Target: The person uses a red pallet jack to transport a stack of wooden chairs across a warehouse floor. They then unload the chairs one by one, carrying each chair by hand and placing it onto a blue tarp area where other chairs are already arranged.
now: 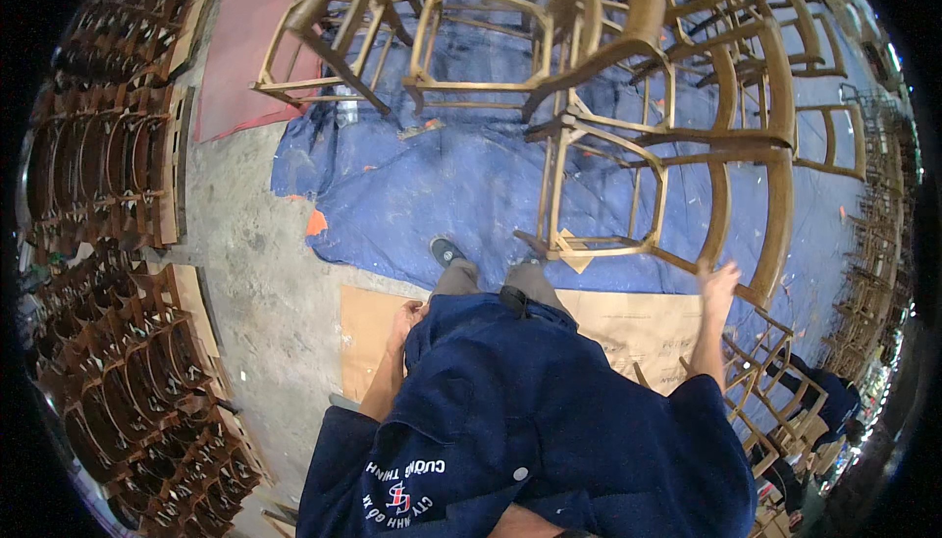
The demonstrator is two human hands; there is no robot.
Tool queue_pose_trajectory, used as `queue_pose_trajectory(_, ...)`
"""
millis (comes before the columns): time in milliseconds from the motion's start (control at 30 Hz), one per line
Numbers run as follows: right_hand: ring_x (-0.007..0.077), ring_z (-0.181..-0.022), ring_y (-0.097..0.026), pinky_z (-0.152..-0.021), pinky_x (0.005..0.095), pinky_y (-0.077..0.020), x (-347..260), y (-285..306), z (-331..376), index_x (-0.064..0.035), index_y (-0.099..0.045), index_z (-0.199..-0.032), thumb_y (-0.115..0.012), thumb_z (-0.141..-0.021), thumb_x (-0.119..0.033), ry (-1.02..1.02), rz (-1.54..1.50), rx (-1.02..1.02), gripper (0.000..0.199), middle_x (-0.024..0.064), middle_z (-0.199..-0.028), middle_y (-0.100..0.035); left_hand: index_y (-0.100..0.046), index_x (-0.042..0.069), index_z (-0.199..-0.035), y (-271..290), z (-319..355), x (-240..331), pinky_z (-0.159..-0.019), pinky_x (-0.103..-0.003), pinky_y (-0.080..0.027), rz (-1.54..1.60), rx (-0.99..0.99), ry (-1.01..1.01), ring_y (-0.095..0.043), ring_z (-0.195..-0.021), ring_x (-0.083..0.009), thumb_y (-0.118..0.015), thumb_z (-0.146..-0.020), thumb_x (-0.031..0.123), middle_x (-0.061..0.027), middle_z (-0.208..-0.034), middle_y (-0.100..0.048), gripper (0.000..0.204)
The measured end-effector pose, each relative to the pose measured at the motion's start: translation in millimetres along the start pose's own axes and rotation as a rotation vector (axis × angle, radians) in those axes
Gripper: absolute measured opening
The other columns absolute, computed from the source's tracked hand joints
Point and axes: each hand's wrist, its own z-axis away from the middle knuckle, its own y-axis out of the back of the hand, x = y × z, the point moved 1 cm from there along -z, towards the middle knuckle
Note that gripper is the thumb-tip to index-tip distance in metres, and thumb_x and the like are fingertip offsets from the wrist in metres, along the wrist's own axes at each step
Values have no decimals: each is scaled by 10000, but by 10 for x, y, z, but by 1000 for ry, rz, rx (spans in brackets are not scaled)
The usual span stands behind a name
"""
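My right hand (pixel 720 285), somewhat blurred, is at the near end of a brown wooden chair frame (pixel 721 214), close beside the end of its curved back. Whether the fingers grip or only touch it I cannot tell. This seatless frame stands to my right front, its pale seat rails (pixel 608 242) toward the middle. My left hand (pixel 409 318) hangs low beside my jacket hem, away from the chairs. Its fingers look bent, partly hidden against the cloth, and nothing clear shows in them.
Several more wooden chair frames (pixel 481 86) stand ahead on a blue sheet (pixel 422 194). Brown cardboard (pixel 628 327) lies by my feet. Stacks of dark curved wooden parts (pixel 103 165) line the left. Another person (pixel 829 396) is low at the right, among chair frames.
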Motion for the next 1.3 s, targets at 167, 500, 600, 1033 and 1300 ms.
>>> queue_pose_trajectory(167, 376, -1120, -597, -970, 436, -468, -1246, -956, 1963, 57, -544, -1242, -826, -642, -549, 344, -157, -712, 898, 307, -1135, -622, -614, -35, -1191, 1307, -445, 118, -856, -361, -511, -132, 130, -118, -664, -990, -272, -686, -832, 441, -209, -1063, -687, 601)
queue_pose_trajectory(500, 297, -882, -695, -755, 409, -529, -3473, -2266, 2609, -52, -723, -909, -759, -692, -540, 836, -565, -1100, 536, 187, -846, -708, -620, 13, -1211, 2938, -106, -868, -904, -383, -504, 334, 524, -96, -649, -1054, -304, -659, -840, 464, -186, -1130, -680, 585)
queue_pose_trajectory(600, 328, -862, -696, -746, 425, -530, -4533, -1478, 2216, -40, -719, -827, -744, -703, -523, 1041, -212, -1144, 500, 199, -829, -701, -626, 8, -1198, 2925, 194, -1566, -922, -388, -493, 331, 616, 10, -640, -1073, -316, -636, -849, 465, -203, -1113, -679, 575)
queue_pose_trajectory(1033, 364, -962, -668, -830, 421, -515, -11064, 1610, 5500, 20, -632, -1081, -782, -691, -415, 2073, 367, -443, 603, 238, -972, -686, -719, 62, -958, 1873, 1215, -1796, -758, -439, -509, 1194, 1021, 665, -671, -892, -360, -564, -876, 372, -215, -923, -698, 357)
queue_pose_trajectory(1300, 306, -908, -682, -806, 394, -526, -12428, 2717, 9332, 0, -632, -1130, -744, -752, -372, 2394, 67, -430, 542, 192, -967, -701, -716, 51, -954, 1797, 489, -1151, -777, -465, -503, 1597, 818, 693, -662, -901, -385, -531, -882, 405, -230, -940, -687, 406)
